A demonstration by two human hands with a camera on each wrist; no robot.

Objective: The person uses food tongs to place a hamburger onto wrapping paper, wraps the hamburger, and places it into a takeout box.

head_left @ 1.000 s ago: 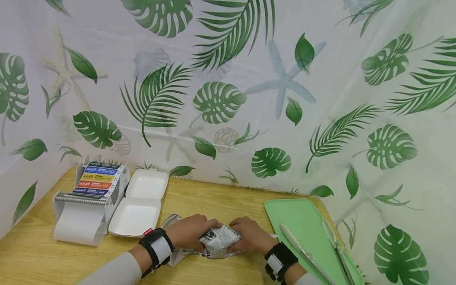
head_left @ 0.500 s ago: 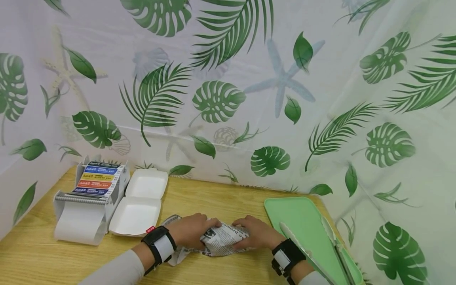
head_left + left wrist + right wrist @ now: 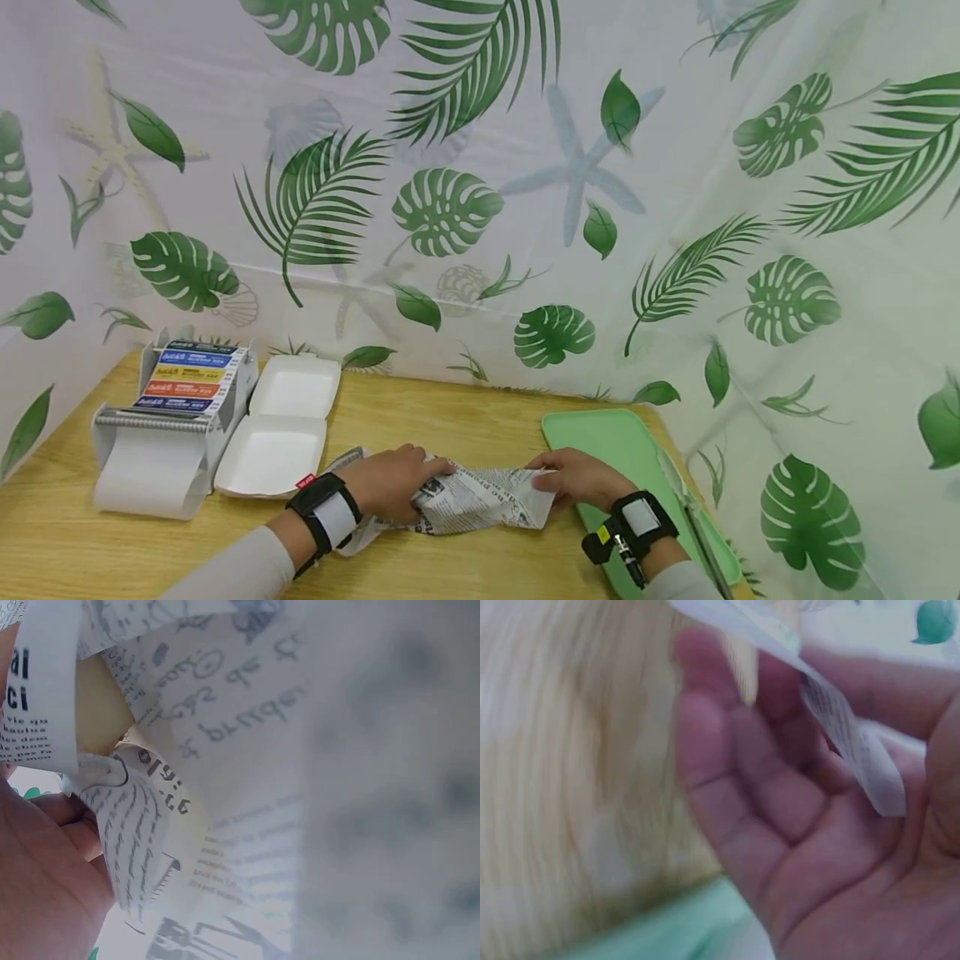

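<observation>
A newspaper-print wrapping paper (image 3: 480, 500) lies folded into a long bundle low in the middle of the head view. Its left part is gripped by my left hand (image 3: 393, 483), thumb on top. Loose paper spreads out beyond that hand's far side. My right hand (image 3: 581, 479) pinches the bundle's right end between thumb and fingers. In the right wrist view, a thin strip of the paper (image 3: 840, 724) runs through that hand, past the half-curled fingers (image 3: 727, 780). Close up in the left wrist view, layers of the paper (image 3: 225, 750) fill the picture, and a tan patch shows through a gap.
At the left stands a dispenser (image 3: 183, 383) with coloured labels and a white sheet hanging from its front. Beside it lies an open white clamshell box (image 3: 273, 454). A green tray (image 3: 592, 425) with metal tongs (image 3: 701, 533) sits at the right, partly under my right forearm.
My right hand has moved to the right, over the tray's near-left edge, drawing the paper's end out longer. My left hand keeps its grip. The head view has turned slightly right.
</observation>
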